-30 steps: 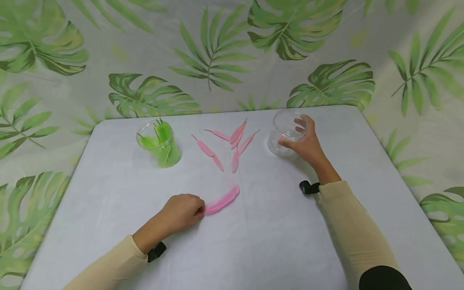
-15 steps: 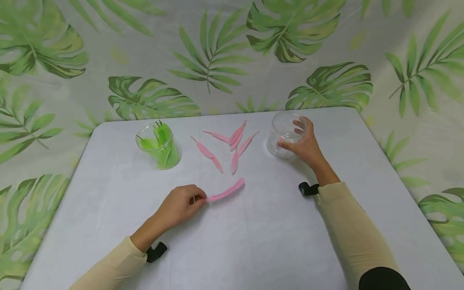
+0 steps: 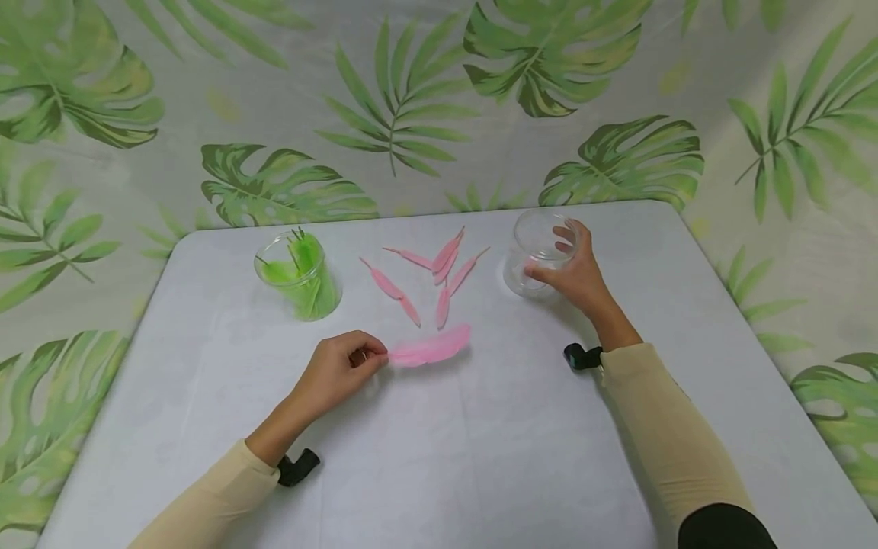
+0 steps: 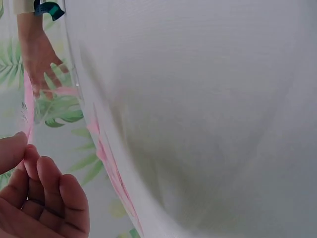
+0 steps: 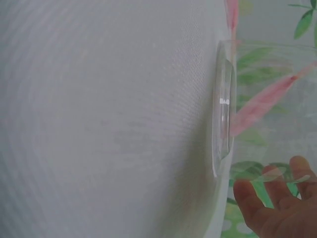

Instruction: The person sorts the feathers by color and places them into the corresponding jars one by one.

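Note:
My left hand [image 3: 343, 366] pinches a pink feather [image 3: 434, 348] between thumb and fingertips by its left end, with its broad side facing up. In the left wrist view that feather [image 4: 29, 104] rises from the fingertips [image 4: 30, 154]. My right hand [image 3: 579, 271] holds a clear cup [image 3: 535, 229], thumb on the near side and fingers around the far right side. The cup stands upright on the table; a pink feather [image 5: 262, 106] shows through its wall in the right wrist view. Several more pink feathers [image 3: 387, 284] lie between the two cups.
Another clear cup [image 3: 326, 293], filled with several green feathers [image 3: 312, 263], stands at the back left. A white cloth [image 3: 439, 465] covers the table, and a leaf-patterned sheet [image 3: 425, 99] hangs behind it. Black cameras [image 3: 298, 467] sit at both wrists.
My left hand has moved away from me, raising the pink feather and turning it from edge-on to broad side up. The right hand and its cup stay in place.

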{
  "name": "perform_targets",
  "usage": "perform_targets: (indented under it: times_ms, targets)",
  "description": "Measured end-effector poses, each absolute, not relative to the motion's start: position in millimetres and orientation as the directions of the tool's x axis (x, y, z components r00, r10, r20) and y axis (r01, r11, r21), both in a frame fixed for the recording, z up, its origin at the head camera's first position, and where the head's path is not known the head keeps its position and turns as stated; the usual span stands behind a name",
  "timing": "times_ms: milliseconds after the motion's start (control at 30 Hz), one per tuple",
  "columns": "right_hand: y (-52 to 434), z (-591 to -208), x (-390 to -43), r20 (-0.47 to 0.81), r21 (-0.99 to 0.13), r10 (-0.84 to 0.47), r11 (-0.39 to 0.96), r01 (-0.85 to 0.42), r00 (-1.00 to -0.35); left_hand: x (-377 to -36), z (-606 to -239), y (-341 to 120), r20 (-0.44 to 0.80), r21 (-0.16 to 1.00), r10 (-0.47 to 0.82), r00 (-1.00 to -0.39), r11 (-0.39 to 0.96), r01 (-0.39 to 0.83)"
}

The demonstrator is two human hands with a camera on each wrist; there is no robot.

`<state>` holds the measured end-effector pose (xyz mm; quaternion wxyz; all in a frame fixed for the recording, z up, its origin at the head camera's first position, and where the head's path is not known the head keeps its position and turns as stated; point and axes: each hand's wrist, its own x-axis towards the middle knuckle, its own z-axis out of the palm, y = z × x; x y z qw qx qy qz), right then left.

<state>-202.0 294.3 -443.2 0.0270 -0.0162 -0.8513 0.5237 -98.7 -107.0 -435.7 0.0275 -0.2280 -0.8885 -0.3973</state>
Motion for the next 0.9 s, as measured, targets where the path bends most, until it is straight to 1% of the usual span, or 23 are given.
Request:
perform_targets:
  times_ms: [233, 533, 667, 900]
  targets:
    - [294, -443, -203, 0.029, -0.894, 0.054, 0.448, -0.002, -0.998, -105, -431, -108, 0.218, 0.762, 0.319, -0.922, 0.535, 0.365]
    - [295, -443, -202, 0.02, -0.892, 0.062, 0.452, 0.01, -0.998, -114, -418, -107, 0.146, 0.858, 0.269, -0.952, 0.445, 0.258]
    - [295, -444, -203, 0.026, -0.891, 0.065, 0.454, 0.007, -0.998, -118, -409, -104, 0.136, 0.867, 0.262, -0.955, 0.435, 0.243]
    - [295, -445, -204, 0.022, -0.886, 0.069, 0.463, 0.012, -0.997, -127, -394, -96, 0.18, 0.868, 0.286, -0.941, 0.403, 0.288]
